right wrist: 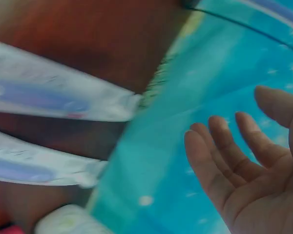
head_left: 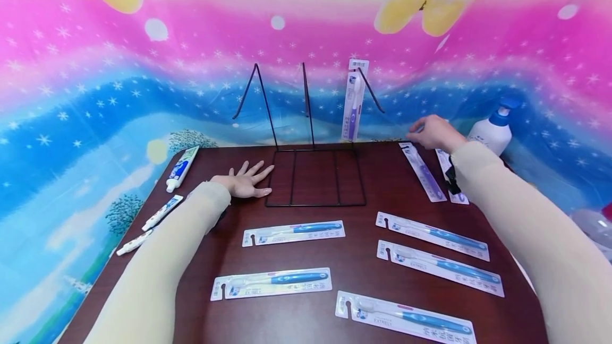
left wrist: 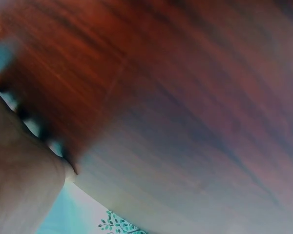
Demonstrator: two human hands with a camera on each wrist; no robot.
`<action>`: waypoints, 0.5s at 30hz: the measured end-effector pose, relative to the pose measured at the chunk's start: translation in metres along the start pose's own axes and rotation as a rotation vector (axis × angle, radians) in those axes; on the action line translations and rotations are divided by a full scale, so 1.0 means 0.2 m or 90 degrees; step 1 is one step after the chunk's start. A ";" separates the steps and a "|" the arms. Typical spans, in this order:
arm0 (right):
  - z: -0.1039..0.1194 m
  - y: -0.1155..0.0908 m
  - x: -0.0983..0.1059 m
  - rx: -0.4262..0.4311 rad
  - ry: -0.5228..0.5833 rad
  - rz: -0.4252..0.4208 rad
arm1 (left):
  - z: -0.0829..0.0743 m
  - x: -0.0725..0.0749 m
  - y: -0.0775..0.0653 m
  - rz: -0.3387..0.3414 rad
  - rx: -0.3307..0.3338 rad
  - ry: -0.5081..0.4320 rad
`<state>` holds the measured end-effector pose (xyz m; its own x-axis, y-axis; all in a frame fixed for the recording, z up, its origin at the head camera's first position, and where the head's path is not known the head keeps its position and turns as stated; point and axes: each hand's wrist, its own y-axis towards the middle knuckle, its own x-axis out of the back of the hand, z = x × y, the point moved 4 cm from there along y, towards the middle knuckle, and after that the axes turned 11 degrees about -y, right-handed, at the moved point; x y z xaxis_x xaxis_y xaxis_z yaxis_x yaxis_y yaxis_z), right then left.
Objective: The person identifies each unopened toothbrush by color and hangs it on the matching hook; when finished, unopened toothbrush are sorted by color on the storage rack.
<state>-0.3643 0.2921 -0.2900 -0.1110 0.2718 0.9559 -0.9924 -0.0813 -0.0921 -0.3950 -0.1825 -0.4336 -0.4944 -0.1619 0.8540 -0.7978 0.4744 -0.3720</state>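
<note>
Patterned cloth [head_left: 95, 94] is set behind a dark table [head_left: 358, 259]. Three toothpaste tubes [head_left: 183, 168] are laid leftmost; beside one wire rack [head_left: 315, 205], the left hand [head_left: 246, 180] is spread flat, gripping nothing. Five blue toothbrush packs [head_left: 294, 232] are laid nearer. One purple pack [head_left: 355, 108] is hung on the rack; two others [head_left: 423, 172] are laid near the right hand [head_left: 436, 132], relaxed and empty. Hanging seems in hand; a pinch on another purple pack is probably called for.

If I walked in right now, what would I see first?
Probably the pink-and-blue cloth backdrop with white snowflakes, behind the dark brown table. Next, the black wire rack at the table's far side, with a purple-handled toothbrush in white packaging on its right hook. Then the bare left hand, fingers spread at the rack's left side.
</note>
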 end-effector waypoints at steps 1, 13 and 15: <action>-0.03 0.00 -0.03 -0.007 -0.012 0.000 | -0.01 0.01 -0.02 0.002 0.003 0.004; -0.23 0.00 -0.33 -0.059 -0.201 0.023 | -0.03 0.02 -0.03 0.004 0.003 0.016; -0.24 -0.01 -0.36 -0.073 -0.191 0.024 | -0.03 0.01 -0.03 0.010 0.004 0.017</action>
<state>-0.3577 0.3185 -0.3724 -0.1447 -0.0254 0.9891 -0.9892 0.0272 -0.1440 -0.3895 -0.1807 -0.4269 -0.4983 -0.1312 0.8570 -0.7919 0.4713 -0.3883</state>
